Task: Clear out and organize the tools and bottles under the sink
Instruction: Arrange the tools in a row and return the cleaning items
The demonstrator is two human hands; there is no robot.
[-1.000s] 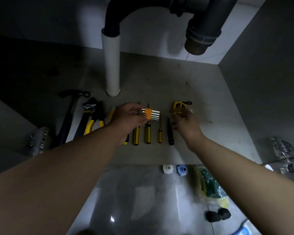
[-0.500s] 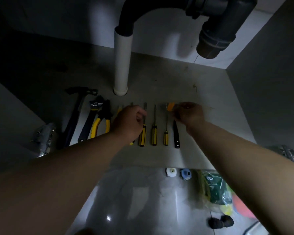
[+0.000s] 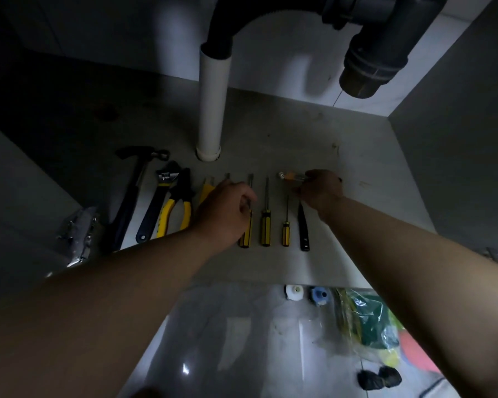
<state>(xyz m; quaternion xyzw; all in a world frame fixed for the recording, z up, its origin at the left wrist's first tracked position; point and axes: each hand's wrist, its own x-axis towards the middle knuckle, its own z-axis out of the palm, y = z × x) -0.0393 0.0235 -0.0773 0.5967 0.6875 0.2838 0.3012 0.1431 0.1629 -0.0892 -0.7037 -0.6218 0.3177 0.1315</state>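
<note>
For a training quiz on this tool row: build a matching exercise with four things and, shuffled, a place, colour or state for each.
1 hammer
2 pliers
3 white pipe
4 orange key set

A pinched by the right hand
B yellow handles
C leftmost tool in the row
D upright behind the row

Pairs: 1-C; 2-B; 3-D; 4-A

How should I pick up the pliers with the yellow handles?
Take the pliers by the two yellow handles, reaching in from your side and down from above. The handles point toward you and lie spread apart, while the dark jaws point away from you, close beside the wrench.
</note>
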